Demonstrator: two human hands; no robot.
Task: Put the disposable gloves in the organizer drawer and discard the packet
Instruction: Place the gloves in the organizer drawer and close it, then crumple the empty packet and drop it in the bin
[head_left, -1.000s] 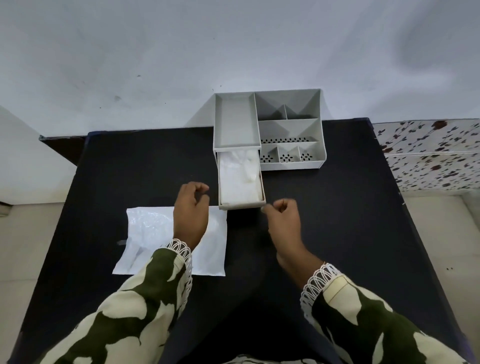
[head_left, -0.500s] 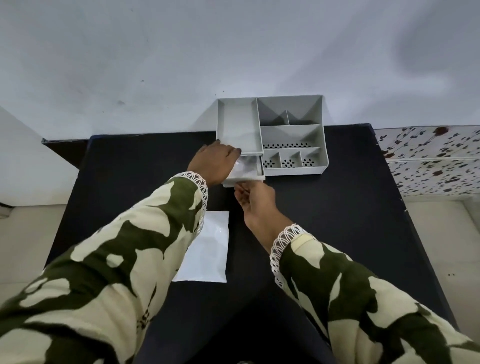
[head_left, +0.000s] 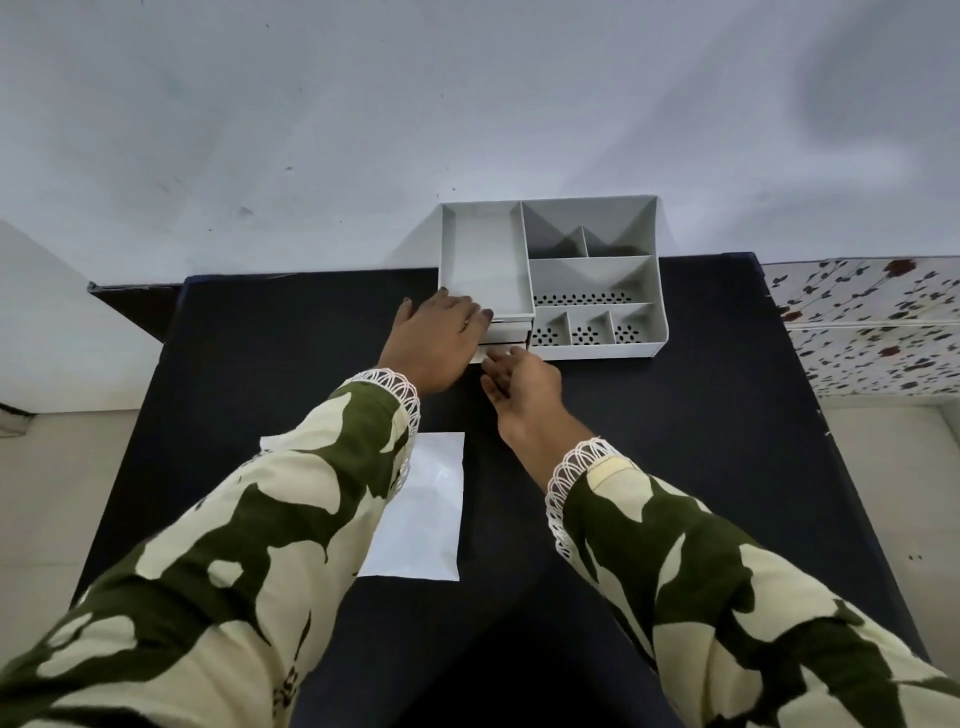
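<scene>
Left hand (head_left: 439, 340) spread flat on organizer (head_left: 597, 280) front-left corner, at table (head_left: 675, 441) far edge. Right hand (head_left: 519, 384) fingers loosely together, touching drawer (head_left: 506, 340) front. Packet (head_left: 421, 514) flat mid-table.

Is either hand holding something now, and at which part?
Nothing is gripped. The left hand rests flat on the organizer corner; the right hand touches the drawer front.

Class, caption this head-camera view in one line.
Both hands at the organizer's drawer; packet lies behind.

organizer (head_left: 597, 280): matt grey plastic, smooth, perforated in places. packet (head_left: 426, 514): white, faintly glossy film. table (head_left: 701, 415): matt black. sleeves (head_left: 291, 519): printed cloth, lace-trimmed.
</scene>
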